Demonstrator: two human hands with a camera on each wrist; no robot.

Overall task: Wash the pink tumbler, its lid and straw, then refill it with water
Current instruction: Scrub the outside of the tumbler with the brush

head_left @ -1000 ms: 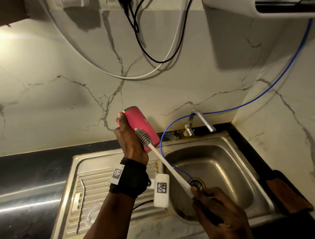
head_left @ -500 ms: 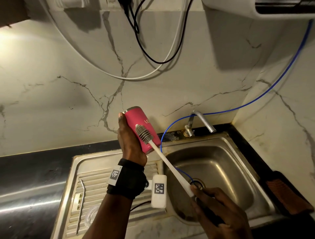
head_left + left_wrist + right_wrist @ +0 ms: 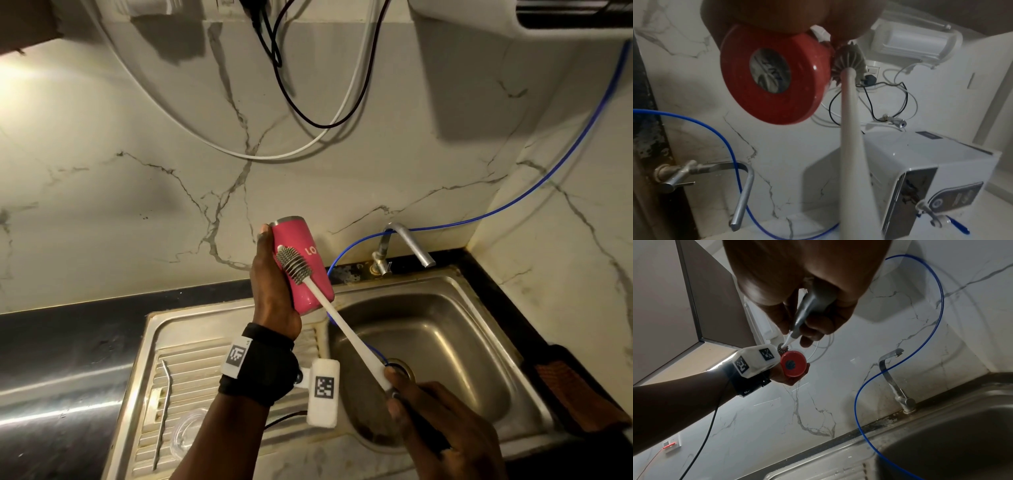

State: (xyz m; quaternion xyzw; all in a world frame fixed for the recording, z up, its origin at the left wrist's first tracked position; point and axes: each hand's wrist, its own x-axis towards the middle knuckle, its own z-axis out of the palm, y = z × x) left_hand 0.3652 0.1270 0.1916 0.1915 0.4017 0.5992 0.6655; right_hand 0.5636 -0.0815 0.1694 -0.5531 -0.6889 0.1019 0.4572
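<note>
The pink tumbler [image 3: 303, 265] is gripped by the left hand [image 3: 274, 291] and held tilted above the left rim of the sink [image 3: 479, 308], its base toward the near side. The bottle brush [image 3: 294, 265] is gripped at its handle by the right hand [image 3: 442, 431], low over the basin; its bristled head is laid against the tumbler's outer wall. The hands are held well apart. The metal straw [image 3: 163, 411] and a clear lid [image 3: 186, 433] are left on the draining board [image 3: 205, 349], at the near left. The tap [image 3: 404, 245] is seen at the far side of the basin.

"LO" in white on pink tumbler [image 3: 303, 267].
</note>
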